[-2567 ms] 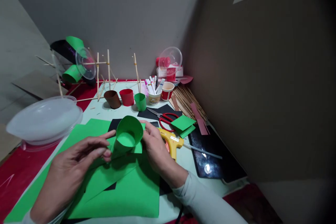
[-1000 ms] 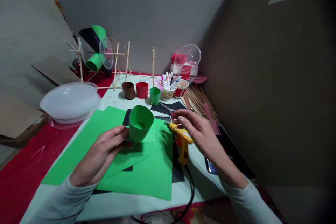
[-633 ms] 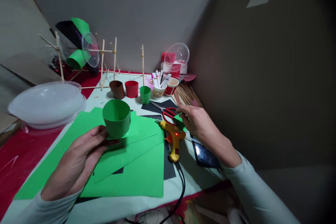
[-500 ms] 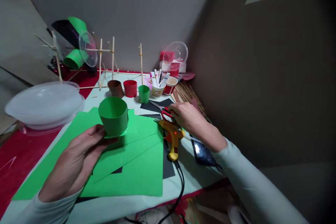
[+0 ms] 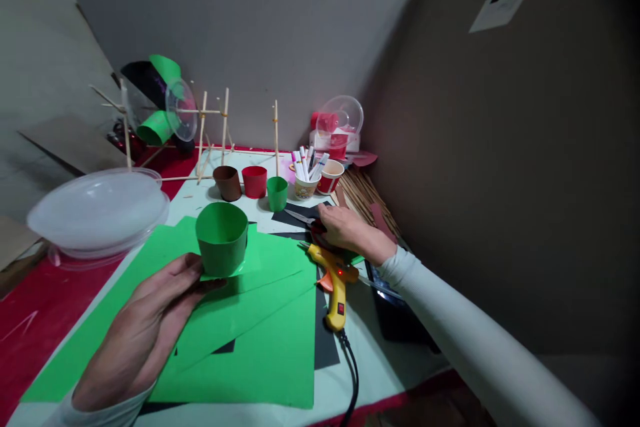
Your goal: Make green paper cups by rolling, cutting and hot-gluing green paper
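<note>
My left hand (image 5: pixel 150 317) grips a green paper cup (image 5: pixel 221 250) by the flat sheet at its base, thumb on top and fingers beneath, holding it upright over green sheets (image 5: pixel 260 360). At the middle right, my right hand (image 5: pixel 345 227) is closed around the red handles of a pair of scissors (image 5: pixel 300 217); its fingers partly hide them. The blades point left across a dark paper piece. Just below that hand lies a yellow hot glue gun (image 5: pixel 335 280) with its red light lit, a glue stick at its back and its nozzle toward the green sheets.
Behind stand a brown cup (image 5: pixel 227 185), a red cup (image 5: pixel 255 183), a small green cup (image 5: pixel 277 195) and a marker-filled cup (image 5: pixel 306 185). Plastic lids (image 5: pixel 95 213) lie left, near a stick frame (image 5: pixel 203 133). A dark phone (image 5: pixel 395 313) and the gun's cord (image 5: pixel 356 373) are right.
My right hand has shifted slightly on the scissors, its fingers now covering more of the red handles. My left hand keeps the green paper cup. The whole view has tilted upward a little.
</note>
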### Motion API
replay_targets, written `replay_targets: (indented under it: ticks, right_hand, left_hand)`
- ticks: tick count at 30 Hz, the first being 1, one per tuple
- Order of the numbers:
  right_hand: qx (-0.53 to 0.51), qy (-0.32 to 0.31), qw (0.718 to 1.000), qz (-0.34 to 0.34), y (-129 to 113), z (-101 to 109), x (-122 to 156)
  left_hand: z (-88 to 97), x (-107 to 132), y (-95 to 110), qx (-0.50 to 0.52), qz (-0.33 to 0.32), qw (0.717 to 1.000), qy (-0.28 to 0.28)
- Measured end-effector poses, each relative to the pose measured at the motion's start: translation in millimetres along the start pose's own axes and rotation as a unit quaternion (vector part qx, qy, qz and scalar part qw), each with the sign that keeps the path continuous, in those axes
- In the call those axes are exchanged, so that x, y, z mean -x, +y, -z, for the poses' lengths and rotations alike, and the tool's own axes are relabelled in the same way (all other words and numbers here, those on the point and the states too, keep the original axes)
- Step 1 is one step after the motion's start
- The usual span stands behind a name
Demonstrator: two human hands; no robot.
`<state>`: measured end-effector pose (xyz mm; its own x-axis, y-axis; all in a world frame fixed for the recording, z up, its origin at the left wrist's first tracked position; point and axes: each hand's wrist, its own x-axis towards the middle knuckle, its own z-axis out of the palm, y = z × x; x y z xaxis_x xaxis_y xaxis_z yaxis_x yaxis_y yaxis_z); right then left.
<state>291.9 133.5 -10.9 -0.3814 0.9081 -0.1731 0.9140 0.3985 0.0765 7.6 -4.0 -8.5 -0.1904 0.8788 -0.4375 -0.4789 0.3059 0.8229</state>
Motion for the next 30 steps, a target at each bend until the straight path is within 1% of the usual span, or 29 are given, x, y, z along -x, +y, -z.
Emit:
replay_targets:
  ticks: [4,7,10,12,14,16,18,21,23,24,25,26,28,30]
  right_hand:
    - [-0.02,0.039,0.998,0.034,9,-3,8]
    - [-0.056,0.09,0.992,0.064,19,0,19]
    - [-0.116,0.163,0.976,0.09,28,5,28]
    - [-0.172,0.217,0.955,0.105,31,8,32]
    - [-0.24,0.27,0.925,0.117,31,11,32]
    - [-0.319,0.324,0.883,0.117,26,16,31]
    - [-0.402,0.376,0.828,0.105,16,25,29]
    - [-0.521,0.43,0.733,0.077,-8,43,29]
    - [-0.592,0.431,0.679,0.058,-31,54,34]
    - [-0.625,0.409,0.663,0.052,-45,57,38]
    - [-0.655,0.374,0.655,0.051,-58,57,43]
    - [-0.68,0.334,0.651,0.051,-72,55,49]
    - [-0.711,0.243,0.657,0.05,-97,47,59]
    - [-0.721,0.183,0.666,0.05,-116,35,67]
  left_hand:
    - [0.4,0,1,0.015,-0.006,1.0,-0.004]
    - [0.2,1,0,0.035,-0.013,0.999,-0.012]
    - [-0.8,1,-1,0.067,-0.02,0.997,-0.025]
    - [-1.6,0,-1,0.09,-0.026,0.995,-0.037]
    - [-2.1,-1,1,0.111,-0.035,0.992,-0.045]
    - [-2.1,-2,4,0.127,-0.041,0.99,-0.049]
    - [-2.1,-1,8,0.141,-0.037,0.988,-0.041]
    - [-4.2,3,16,0.165,-0.033,0.986,-0.025]
    - [-7.5,7,22,0.182,-0.039,0.982,-0.014]
    - [-9.3,9,24,0.191,-0.045,0.98,-0.007]
    - [-11.1,10,26,0.199,-0.05,0.979,-0.001]
    - [-12.7,12,28,0.207,-0.056,0.977,0.005]
    - [-14.8,12,30,0.22,-0.072,0.973,0.015]
    - [-15.4,11,31,0.23,-0.094,0.968,0.023]
